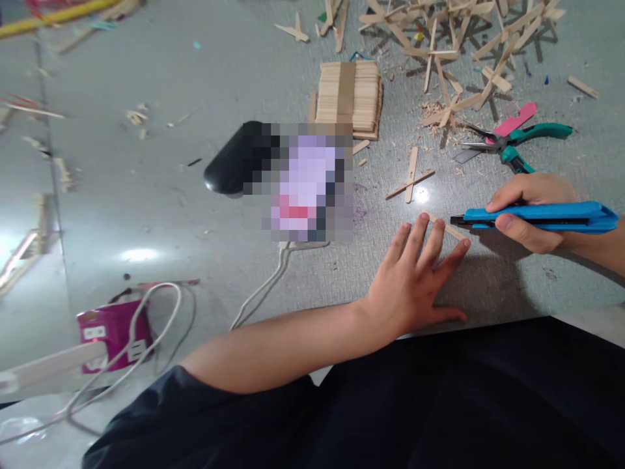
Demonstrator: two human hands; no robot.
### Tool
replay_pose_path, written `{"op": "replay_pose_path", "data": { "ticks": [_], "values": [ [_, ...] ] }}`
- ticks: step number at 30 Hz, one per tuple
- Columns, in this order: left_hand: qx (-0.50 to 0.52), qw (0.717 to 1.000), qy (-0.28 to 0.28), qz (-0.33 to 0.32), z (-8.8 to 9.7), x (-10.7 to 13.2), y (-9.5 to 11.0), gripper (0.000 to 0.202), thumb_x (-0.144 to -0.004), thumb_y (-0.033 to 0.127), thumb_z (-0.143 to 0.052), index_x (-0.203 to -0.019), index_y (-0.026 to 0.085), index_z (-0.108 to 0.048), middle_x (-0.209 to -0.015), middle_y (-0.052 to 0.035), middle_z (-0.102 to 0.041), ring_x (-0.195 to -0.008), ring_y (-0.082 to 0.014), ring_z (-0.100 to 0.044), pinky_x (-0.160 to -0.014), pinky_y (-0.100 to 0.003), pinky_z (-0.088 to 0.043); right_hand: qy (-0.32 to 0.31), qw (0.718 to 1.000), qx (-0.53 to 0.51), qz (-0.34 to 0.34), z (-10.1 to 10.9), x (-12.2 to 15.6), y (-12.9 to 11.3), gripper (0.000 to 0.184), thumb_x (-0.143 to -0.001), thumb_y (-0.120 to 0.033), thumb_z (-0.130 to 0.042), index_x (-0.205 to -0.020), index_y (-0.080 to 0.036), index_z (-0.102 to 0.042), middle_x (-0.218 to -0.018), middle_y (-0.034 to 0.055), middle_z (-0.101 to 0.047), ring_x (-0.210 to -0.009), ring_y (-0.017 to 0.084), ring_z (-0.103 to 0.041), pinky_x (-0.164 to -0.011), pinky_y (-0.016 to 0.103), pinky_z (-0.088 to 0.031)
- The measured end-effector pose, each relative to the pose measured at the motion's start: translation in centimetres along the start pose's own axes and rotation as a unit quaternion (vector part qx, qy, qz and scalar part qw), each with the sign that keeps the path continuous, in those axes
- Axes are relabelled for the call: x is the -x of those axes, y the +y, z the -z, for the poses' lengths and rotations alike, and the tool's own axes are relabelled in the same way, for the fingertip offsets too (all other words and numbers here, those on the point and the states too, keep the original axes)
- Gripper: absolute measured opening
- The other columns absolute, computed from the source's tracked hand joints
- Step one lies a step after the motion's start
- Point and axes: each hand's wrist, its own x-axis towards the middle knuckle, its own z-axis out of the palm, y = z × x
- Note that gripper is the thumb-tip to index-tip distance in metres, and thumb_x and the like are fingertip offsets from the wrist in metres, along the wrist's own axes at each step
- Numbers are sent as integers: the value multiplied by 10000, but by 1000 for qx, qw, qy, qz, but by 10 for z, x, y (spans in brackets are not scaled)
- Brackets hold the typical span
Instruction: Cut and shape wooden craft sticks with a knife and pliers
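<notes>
My left hand [413, 277] lies spread on the grey table, its fingertips pressing on a wooden craft stick [446, 228]. In my right hand [530, 208] is a blue utility knife [541, 215], held level just above the table with its tip pointing left toward that stick. How far the blade is out I cannot tell. Just beyond my left fingers, two more craft sticks form a cross [411, 174]. Needle-nose pliers with green handles [508, 140] rest behind my right hand, over a pink strip [518, 120].
A banded stack of craft sticks [349, 94] sits at the back middle, near many crossed stick pieces [449, 39] and shavings. Left of my hands are a blurred-out phone-like object [305, 185], a black case [239, 159], a white cable [258, 286] and a purple packet [117, 332].
</notes>
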Motion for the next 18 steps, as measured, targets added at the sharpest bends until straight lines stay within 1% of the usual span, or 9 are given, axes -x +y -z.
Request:
{"op": "replay_pose_path", "data": {
  "ticks": [3, 8, 12, 15, 18],
  "values": [
    [20, 1000, 6, 7, -1, 0, -1, 1289, -847, 1014, -764, -1865, 308, -406, -1904, -269, -390, -1784, -546, -373, -1436, -683, -345, 3, 999, 6, 40, -1, 0, -2, 126, -1105, -451, -694, -1046, -346, -732, -806, -15, -840, -596, 217, -732, -520, 425, -566],
    [42, 998, -3, 38, 0, 2, 0, 1359, -774, 961, -891, -1884, 399, -344, -1957, -253, -266, -1816, -590, -266, -1415, -700, -380, 17, 999, 2, 51, -2, 2, 0, 95, -1098, -422, -718, -1072, -344, -765, -844, 2, -847, -639, 231, -762, -547, 417, -602],
    [50, 997, -20, 46, 0, 1, 0, 1391, -759, 994, -871, -1895, 429, -298, -1984, -253, -186, -1821, -607, -233, -1398, -711, -392, 20, 997, 0, 76, -5, 3, 5, 83, -1079, -404, -748, -1099, -340, -796, -857, 6, -851, -633, 227, -759, -535, 403, -598],
    [46, 997, -26, 48, -1, 0, 0, 1400, -774, 1006, -851, -1904, 434, -253, -1987, -268, -167, -1816, -614, -239, -1410, -708, -358, 17, 996, 4, 90, -7, 2, 6, 83, -1079, -404, -751, -1110, -340, -794, -828, 1, -839, -623, 219, -756, -520, 388, -581],
    [35, 998, -24, 43, -3, -1, 0, 1431, -782, 1030, -818, -1916, 423, -189, -1992, -261, -160, -1811, -615, -254, -1426, -690, -322, 27, 994, 6, 110, -9, -1, 6, 84, -1086, -419, -754, -1119, -347, -783, -793, -12, -821, -587, 205, -735, -485, 372, -548]
  ]
}}
